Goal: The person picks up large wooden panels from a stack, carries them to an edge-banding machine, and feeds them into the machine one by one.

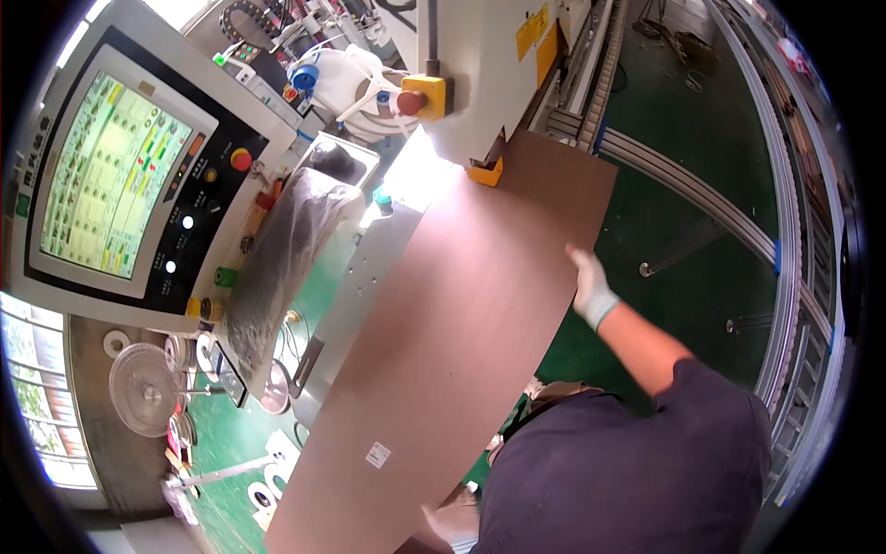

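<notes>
A long brown board with a small white label runs slantwise from the lower left to the machine at the top. My right hand, in a pale glove with bare fingertips, grips the board's right edge near its far end. Its thumb side shows, while the other fingers are partly hidden. Near the bottom, my left hand, also gloved, holds the same edge closer to me. That hand is slightly blurred and its fingers under the board are hidden. The board's far end lies beside a yellow bracket on the machine.
A control panel with a lit screen and a red stop button stands at the left. Another red button on a yellow box hangs above the board. A plastic-wrapped dark bundle lies left of it. Metal rails curve along the right.
</notes>
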A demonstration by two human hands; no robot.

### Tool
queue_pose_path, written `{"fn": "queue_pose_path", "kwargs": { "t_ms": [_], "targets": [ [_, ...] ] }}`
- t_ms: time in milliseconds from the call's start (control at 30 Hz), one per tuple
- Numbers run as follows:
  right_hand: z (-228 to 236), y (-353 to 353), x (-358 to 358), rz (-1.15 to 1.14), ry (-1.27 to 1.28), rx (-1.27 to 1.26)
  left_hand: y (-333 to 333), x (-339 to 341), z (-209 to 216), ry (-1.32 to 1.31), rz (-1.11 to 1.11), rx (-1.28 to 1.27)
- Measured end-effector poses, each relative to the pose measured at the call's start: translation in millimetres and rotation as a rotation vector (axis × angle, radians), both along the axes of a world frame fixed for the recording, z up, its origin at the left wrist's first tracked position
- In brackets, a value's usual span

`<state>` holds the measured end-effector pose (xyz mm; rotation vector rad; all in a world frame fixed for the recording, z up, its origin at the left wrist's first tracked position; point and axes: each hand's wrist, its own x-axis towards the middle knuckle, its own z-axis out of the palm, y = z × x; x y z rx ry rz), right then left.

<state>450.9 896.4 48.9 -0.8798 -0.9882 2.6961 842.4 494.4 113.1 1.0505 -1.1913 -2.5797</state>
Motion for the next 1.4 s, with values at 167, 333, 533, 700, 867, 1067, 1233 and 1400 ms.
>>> {"fn": "queue_pose_path", "kwargs": {
  "t_ms": [167, 333, 533, 700, 867, 1067, 1233, 1400],
  "targets": [
    [29.6, -21.0, 6.1, -0.040, -0.286, -0.058, -51.7, 18.6, 40.0, -0.199, 0.443, -0.012],
    [-19.2, 32.7, -27.3, 0.001, -0.247, -0.056, -27.4, 15.2, 54.7, -0.174, 0.146, 0.012],
    [24.7, 77.1, -74.1, -0.038, -0.251, -0.002, 9.8, -18.7, 70.2, -0.399, 0.041, 0.130],
    [32.6, 120.6, -110.0, -0.054, -0.185, 0.033, -11.4, 2.9, -6.6, -0.409, -0.227, 0.043],
    [37.6, 77.0, -77.7, -0.016, -0.015, 0.006, -20.1, -20.9, 54.3, -0.521, -0.694, -0.686],
    [3.7, -85.6, 75.3, 0.173, -0.151, -0.337, -71.4, -37.4, 74.0, -0.495, -1.013, -1.720],
    [1.4, -68.3, 43.5, 0.157, -0.204, -0.399, -41.8, -77.8, 65.6, -0.748, -1.348, -1.731],
    [14.1, -24.0, 9.1, 0.069, -0.039, -0.251, -4.3, -113.7, 64.9, -0.602, -1.336, -1.749]
  ]
}}
